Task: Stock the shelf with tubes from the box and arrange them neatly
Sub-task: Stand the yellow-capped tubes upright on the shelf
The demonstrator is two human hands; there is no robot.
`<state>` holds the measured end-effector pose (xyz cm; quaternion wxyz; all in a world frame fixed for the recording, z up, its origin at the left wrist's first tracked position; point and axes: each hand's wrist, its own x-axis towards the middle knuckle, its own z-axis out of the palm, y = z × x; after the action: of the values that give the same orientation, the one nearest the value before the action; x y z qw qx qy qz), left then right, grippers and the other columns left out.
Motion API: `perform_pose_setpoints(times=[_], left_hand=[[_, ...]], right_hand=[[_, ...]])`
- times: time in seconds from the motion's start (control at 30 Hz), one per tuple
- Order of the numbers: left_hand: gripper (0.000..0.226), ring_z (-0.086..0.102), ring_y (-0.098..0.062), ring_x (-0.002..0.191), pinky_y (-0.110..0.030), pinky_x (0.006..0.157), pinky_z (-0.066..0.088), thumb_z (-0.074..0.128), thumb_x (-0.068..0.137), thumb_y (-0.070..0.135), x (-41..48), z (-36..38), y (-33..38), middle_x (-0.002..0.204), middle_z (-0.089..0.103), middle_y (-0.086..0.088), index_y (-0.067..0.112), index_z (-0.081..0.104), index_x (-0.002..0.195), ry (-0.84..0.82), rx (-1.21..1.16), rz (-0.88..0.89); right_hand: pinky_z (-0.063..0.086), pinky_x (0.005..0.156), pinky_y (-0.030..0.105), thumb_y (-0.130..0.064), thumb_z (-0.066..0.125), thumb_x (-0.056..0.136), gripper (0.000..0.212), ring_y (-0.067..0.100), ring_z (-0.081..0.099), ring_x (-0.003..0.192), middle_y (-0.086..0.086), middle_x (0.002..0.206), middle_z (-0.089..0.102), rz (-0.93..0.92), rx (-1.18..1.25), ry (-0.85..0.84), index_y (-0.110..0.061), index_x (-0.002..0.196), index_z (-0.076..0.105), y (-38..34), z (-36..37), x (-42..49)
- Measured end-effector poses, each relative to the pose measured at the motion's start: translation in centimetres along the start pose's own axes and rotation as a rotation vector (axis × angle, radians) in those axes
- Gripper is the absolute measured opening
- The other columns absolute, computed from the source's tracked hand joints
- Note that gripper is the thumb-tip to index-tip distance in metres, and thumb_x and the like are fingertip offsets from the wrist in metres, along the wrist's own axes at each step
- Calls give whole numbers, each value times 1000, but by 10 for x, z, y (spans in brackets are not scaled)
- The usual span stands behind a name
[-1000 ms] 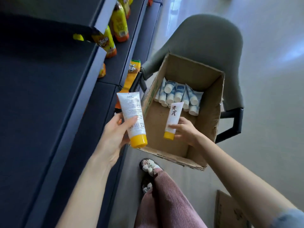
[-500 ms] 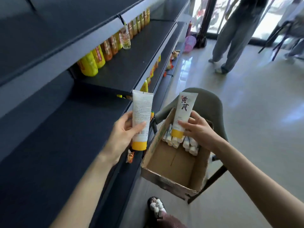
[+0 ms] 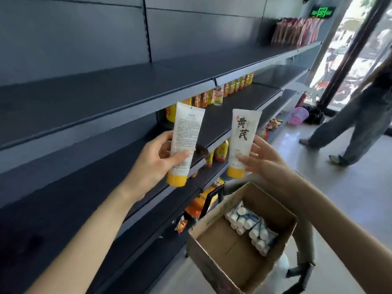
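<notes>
Head view: 2 white tubes w/ yellow caps are held upright, caps down, just in front of the dark shelf [image 3: 95,92]. The tube with small print [image 3: 186,132] is gripped by the left hand [image 3: 157,160], the thumb laid across the lower body and the fingers [image 3: 167,149] curled behind it. The tube with large characters [image 3: 244,136] is pinched low, near the cap, by the right hand [image 3: 265,164]; its other fingers are spread. Both tubes are well above the cardboard box [image 3: 201,251], where a cluster of smaller tubes [image 3: 248,223] is lying at the far end.

The 2 tubes are judged light and soft-walled, w/ smooth, maybe slippery skin. A hold near the stiffer cap end is advised, not at the flat crimped end, so the body is not squeezed.

The shelf boards look like smooth dark metal w/ a front lip. Further along, orange bottles [image 3: 233,84] and red packets [image 3: 297,31] are seen. The box is resting on a grey chair [image 3: 303,240]. The floor [image 3: 350,198] is glossy, and another person [image 3: 360,115] is walking near the door.
</notes>
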<state>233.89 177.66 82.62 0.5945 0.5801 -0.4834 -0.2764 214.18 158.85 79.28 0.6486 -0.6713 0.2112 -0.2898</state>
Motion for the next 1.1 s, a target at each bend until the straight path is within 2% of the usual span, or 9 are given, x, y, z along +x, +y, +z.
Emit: perform_pose_setpoints(times=[0.1,0.23,0.33,0.47,0.63,0.73,0.87,1.1], left_hand=[[41,63,0,103,-12,80,50,67,80,22,-19,-8,22,110,69,15,26,58,120,154,37,28],[34,64,1,101,-11,77,49,68,82,19,-58,-21,51,107,70,16,27,60,114,375,95,49],[43,65,-2,100,-16,76,53,69,76,27,-97,-31,69,109,70,15,26,60,118,553,125,53],[46,67,-4,96,-16,68,54,69,70,31,-148,-42,90,105,71,17,32,60,114,741,123,60],[48,67,-5,98,-25,79,53,70,67,31,-191,-58,110,107,71,14,34,60,114,867,151,67],[43,68,-7,95,-20,71,56,70,68,30,-210,-73,120,104,72,12,34,62,110,911,164,94],[41,69,-8,94,-20,67,57,68,71,30,-240,-106,133,103,72,10,33,63,111,982,176,116],[33,69,-10,94,-18,62,54,67,74,27,-311,-195,162,104,73,9,33,66,107,1095,220,157]], right_hand=[[57,75,32,-29,80,66,50,20,68,102,-2,112,69,-63,-19,-103,-40,112,63,-25,11,10],[57,71,31,-20,72,74,52,23,69,99,1,114,68,-125,-36,-276,-28,123,56,-49,33,21],[56,70,29,-16,69,76,49,22,69,97,1,114,68,-153,-13,-411,-28,122,56,-60,58,23],[57,73,32,-15,69,73,49,24,69,98,6,115,67,-151,60,-542,-23,121,57,-69,94,21],[57,79,41,-19,72,69,58,27,67,102,5,117,66,-157,77,-664,-20,125,55,-78,140,14],[57,78,38,-22,74,69,59,27,67,103,3,118,67,-167,82,-719,-21,124,55,-82,170,11],[57,79,36,-20,73,71,54,26,67,104,2,118,67,-200,69,-780,-24,123,57,-90,216,10],[55,72,25,-19,72,72,51,22,68,98,2,114,68,-233,113,-803,-23,121,58,-110,319,6]])
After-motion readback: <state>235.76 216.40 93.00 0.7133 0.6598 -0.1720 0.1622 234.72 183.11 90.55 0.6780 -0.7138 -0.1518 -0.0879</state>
